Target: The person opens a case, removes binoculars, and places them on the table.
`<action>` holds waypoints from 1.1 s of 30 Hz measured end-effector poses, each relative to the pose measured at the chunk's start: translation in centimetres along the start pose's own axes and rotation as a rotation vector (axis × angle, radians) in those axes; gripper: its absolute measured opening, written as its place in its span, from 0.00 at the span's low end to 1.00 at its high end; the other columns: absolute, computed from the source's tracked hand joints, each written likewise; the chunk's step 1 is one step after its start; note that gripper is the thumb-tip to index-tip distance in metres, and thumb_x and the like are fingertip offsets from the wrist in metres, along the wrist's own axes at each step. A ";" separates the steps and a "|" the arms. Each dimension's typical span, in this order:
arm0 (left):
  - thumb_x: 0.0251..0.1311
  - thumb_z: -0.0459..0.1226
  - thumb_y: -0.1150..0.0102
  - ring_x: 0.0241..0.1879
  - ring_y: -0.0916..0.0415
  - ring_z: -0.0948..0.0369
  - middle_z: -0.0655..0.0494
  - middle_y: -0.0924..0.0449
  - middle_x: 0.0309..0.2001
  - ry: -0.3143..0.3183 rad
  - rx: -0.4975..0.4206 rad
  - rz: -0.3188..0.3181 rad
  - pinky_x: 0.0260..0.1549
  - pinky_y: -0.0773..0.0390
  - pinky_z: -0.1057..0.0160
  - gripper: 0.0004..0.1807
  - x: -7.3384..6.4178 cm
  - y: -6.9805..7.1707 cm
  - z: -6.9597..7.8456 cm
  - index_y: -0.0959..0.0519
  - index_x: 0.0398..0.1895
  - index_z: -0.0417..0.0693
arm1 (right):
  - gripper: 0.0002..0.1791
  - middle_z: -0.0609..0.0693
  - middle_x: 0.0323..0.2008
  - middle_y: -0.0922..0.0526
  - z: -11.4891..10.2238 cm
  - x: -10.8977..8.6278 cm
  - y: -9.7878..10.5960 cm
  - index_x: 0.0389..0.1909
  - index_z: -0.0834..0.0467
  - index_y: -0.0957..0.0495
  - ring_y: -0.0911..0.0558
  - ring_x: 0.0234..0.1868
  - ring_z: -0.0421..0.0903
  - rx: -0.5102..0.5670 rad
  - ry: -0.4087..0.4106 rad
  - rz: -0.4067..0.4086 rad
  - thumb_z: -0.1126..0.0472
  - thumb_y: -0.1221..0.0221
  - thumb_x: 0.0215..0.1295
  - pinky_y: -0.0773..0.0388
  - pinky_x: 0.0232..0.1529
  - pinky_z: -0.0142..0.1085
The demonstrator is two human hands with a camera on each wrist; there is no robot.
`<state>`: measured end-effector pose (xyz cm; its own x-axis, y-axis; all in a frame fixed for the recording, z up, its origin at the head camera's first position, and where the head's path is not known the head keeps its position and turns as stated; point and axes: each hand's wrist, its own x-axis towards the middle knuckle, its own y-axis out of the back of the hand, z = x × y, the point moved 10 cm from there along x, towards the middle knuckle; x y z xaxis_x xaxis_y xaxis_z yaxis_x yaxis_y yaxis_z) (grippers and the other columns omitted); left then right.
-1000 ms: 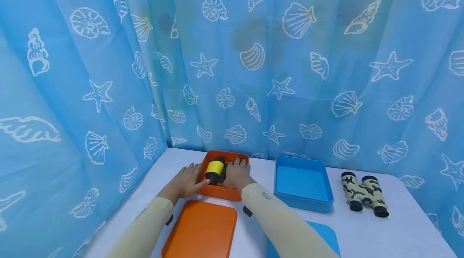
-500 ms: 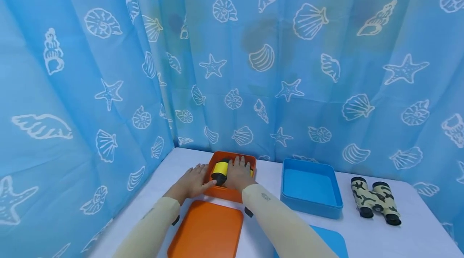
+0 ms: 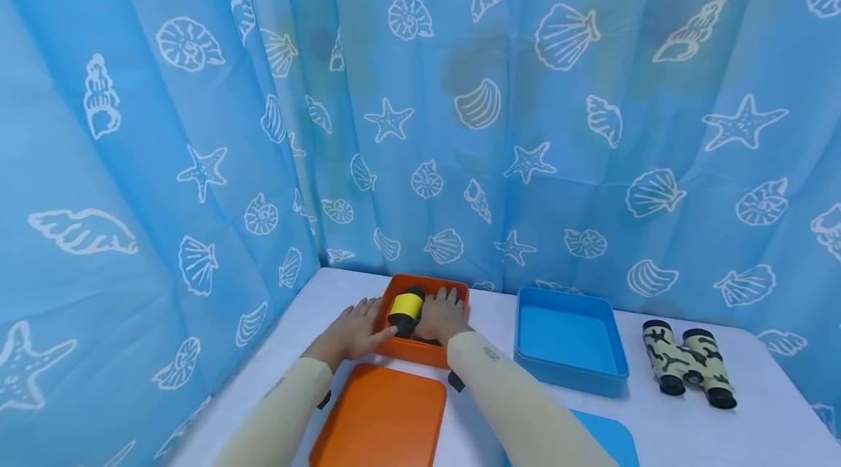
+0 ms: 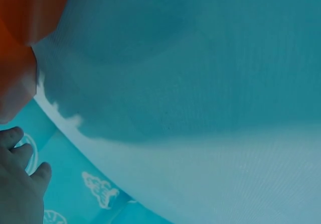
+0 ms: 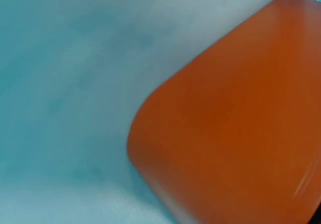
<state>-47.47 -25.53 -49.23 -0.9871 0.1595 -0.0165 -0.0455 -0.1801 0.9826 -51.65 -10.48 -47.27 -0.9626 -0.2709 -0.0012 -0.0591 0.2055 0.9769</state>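
Observation:
An orange box (image 3: 456,287) stands at the table's back left, and yellow and black binoculars (image 3: 405,309) lie in it. My right hand (image 3: 442,315) lies over their right half, fingers curled down on them. Flat by the box's left side is my left hand (image 3: 355,330), fingers straight, thumb touching the binoculars' black end. In the left wrist view I see only a corner of the orange box (image 4: 20,38) and fingertips (image 4: 12,138). The right wrist view shows the orange lid (image 5: 241,118).
The orange lid (image 3: 381,416) lies in front of the box, between my forearms. To the right stand an empty blue box (image 3: 568,339), its blue lid (image 3: 607,441) and camouflage binoculars (image 3: 686,363). A blue shell-print curtain (image 3: 460,124) closes the back and left.
The head view has swung a little, so everything sits further right in the picture. Both hands stay at the orange box with the yellow binoculars.

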 end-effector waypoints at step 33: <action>0.55 0.75 0.61 0.73 0.52 0.48 0.49 0.45 0.74 0.022 -0.053 -0.011 0.69 0.53 0.44 0.55 -0.6 0.6 0.7 0.49 0.77 0.49 | 0.57 0.67 0.74 0.54 1.3 -1.8 6.3 0.71 0.56 0.40 0.56 0.74 0.63 -0.175 0.127 -0.027 0.43 0.24 0.40 0.56 0.70 0.58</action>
<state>-46.85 -25.07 -48.46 -0.9895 0.1407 -0.0317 -0.0639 -0.2300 0.9711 -50.69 -7.46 -41.35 -0.9195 -0.3930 -0.0115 -0.0268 0.0336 0.9991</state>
